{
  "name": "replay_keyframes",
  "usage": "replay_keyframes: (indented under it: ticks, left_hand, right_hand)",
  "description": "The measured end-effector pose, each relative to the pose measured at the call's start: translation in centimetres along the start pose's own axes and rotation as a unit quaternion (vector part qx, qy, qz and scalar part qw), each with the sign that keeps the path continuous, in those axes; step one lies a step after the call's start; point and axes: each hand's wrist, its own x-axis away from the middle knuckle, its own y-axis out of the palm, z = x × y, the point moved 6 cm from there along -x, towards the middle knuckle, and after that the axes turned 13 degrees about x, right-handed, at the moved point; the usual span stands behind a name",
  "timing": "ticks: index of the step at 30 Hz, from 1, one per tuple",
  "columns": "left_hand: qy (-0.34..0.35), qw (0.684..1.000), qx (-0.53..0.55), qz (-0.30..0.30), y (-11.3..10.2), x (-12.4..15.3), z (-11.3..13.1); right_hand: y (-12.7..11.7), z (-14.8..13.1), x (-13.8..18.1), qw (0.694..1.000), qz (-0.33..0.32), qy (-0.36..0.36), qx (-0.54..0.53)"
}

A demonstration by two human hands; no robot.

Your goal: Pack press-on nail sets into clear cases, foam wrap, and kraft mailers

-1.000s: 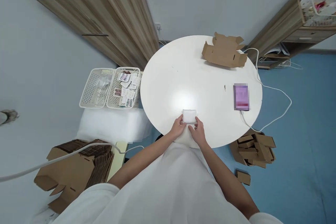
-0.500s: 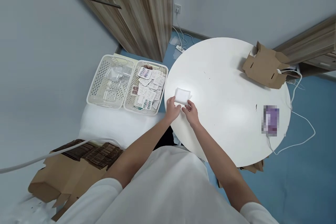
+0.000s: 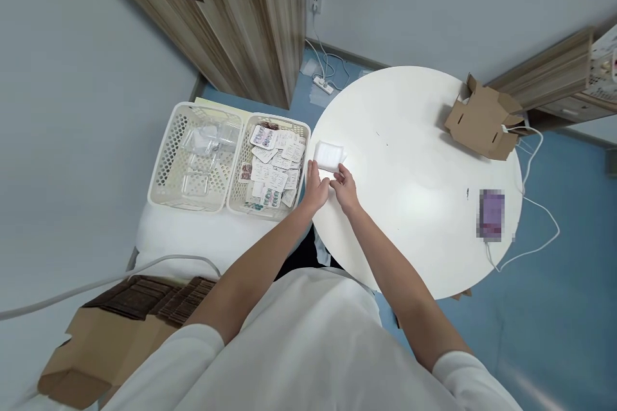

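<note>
A small white folded foam pad (image 3: 329,155) lies at the left edge of the round white table (image 3: 414,160). My left hand (image 3: 315,185) pinches its near left corner. My right hand (image 3: 344,184) pinches its near right side. Both hands have their fingers closed on the pad, close together. To the left, just beyond the table's rim, stand two white mesh baskets: one (image 3: 294,192) holds several small printed cards, the other (image 3: 166,160) holds clear plastic trays.
An open brown cardboard box (image 3: 484,120) sits at the table's far right. A phone (image 3: 491,214) lies near the right rim with a white cable (image 3: 540,244) hanging off. Flat cardboard stacks (image 3: 144,298) lie at lower left. White foam sheets (image 3: 202,237) lie under the baskets. A wooden cabinet (image 3: 250,26) stands behind.
My view has swung left and both hands have carried the pad from the table's near edge to its left edge beside the baskets. The grip on it looks the same.
</note>
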Motion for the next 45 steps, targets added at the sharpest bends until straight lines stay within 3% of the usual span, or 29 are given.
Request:
replay_keyframes:
  ticks: [9,14,20,26,34,39,45]
  left_hand:
    - [0.001,1.0,0.002,-0.023,0.1,1.0,0.3]
    - [0.012,1.0,-0.002,-0.024,0.0,2.4,0.2]
    - [0.067,0.996,-0.044,-0.029,0.6,7.5,-0.3]
    - [0.014,0.999,-0.018,-0.045,1.6,13.5,-3.5]
    - [-0.031,0.998,-0.004,0.06,0.1,20.6,-6.7]
    - [-0.044,0.993,-0.002,0.112,-0.4,25.5,-7.1]
    - [-0.023,0.973,-0.022,0.227,-3.8,29.8,-7.3]
  right_hand:
    - [-0.1,0.2,0.3,1.0,-0.009,-0.02,-0.003]
    - [-1.2,1.7,2.6,1.0,-0.005,-0.011,-0.012]
    - [-3.9,5.5,8.4,0.998,-0.019,0.034,0.053]
    - [-7.2,9.4,13.5,0.998,-0.046,0.04,0.019]
    - [-9.7,12.4,16.8,0.992,-0.121,0.041,-0.01]
    - [-8.7,12.5,17.3,0.984,-0.172,0.038,-0.002]
    - [-3.2,10.2,18.2,0.954,-0.291,-0.031,0.062]
